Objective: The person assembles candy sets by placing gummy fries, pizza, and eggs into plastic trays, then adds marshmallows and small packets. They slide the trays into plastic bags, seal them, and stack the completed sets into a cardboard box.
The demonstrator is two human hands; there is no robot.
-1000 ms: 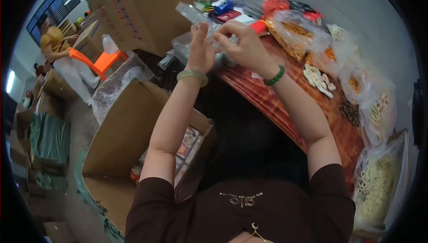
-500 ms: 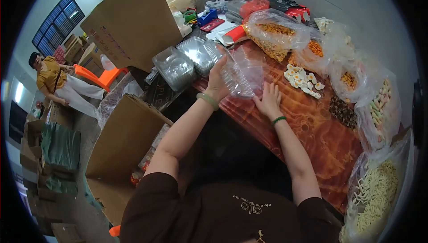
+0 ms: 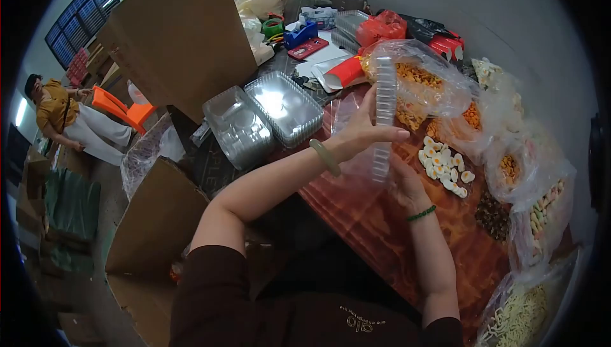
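Observation:
A clear plastic container (image 3: 384,86) with ribbed sides stands on edge over the table. My left hand (image 3: 358,135) grips it at mid-length, thumb across the near side. At its lower end is my right hand (image 3: 408,186), fingers partly hidden behind the plastic. A clear plastic bag (image 3: 347,113) lies on the red-brown table (image 3: 356,210) beneath. To the left sit two stacks of clear containers, one nearer the box (image 3: 237,127) and a shinier one (image 3: 284,108). White-and-yellow egg-like pieces (image 3: 442,165) lie right of my right hand.
Open bags of orange snacks (image 3: 417,76), pastel sticks (image 3: 546,210) and pale strips (image 3: 519,318) line the right side. Dark pieces (image 3: 493,216) lie nearby. Cardboard boxes (image 3: 181,41) stand at left; a tape dispenser (image 3: 300,34) sits behind. Another person (image 3: 60,108) stands far left.
The container has moved right, away from the stacks, and turned upright on edge. My right hand has left the tabletop and come up to its lower end.

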